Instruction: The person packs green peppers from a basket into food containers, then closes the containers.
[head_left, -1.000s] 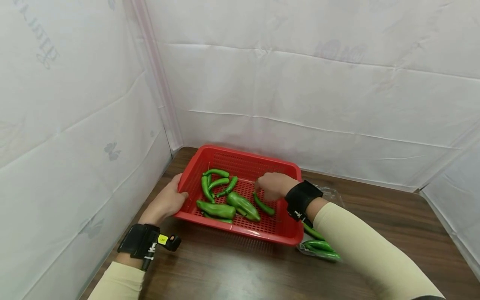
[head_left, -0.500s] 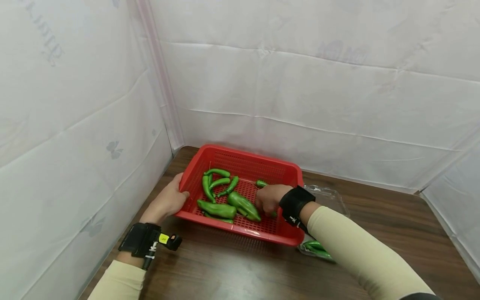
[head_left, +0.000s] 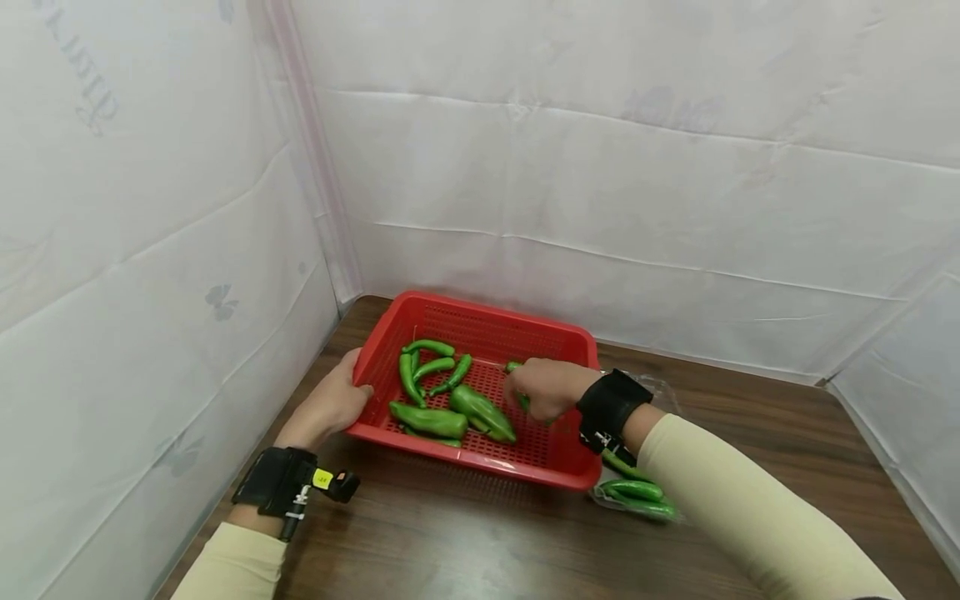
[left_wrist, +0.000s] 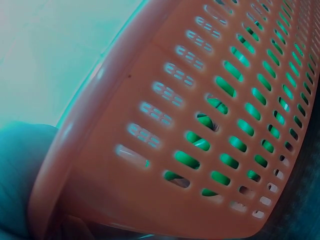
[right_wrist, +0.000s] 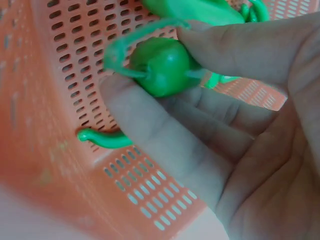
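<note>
Lifting slightly from the floor of the red basket (head_left: 480,321) since a half-second ago, the right hand (head_left: 543,388) is pinching a green pepper (right_wrist: 165,67) between thumb and fingers while the left hand (head_left: 330,404), fingers curled over the rim, is steadying the basket's near-left corner.

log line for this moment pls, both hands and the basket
left hand: holds red basket left rim | right hand: grip on green pepper inside basket | more peppers in clear pack right of basket
</note>
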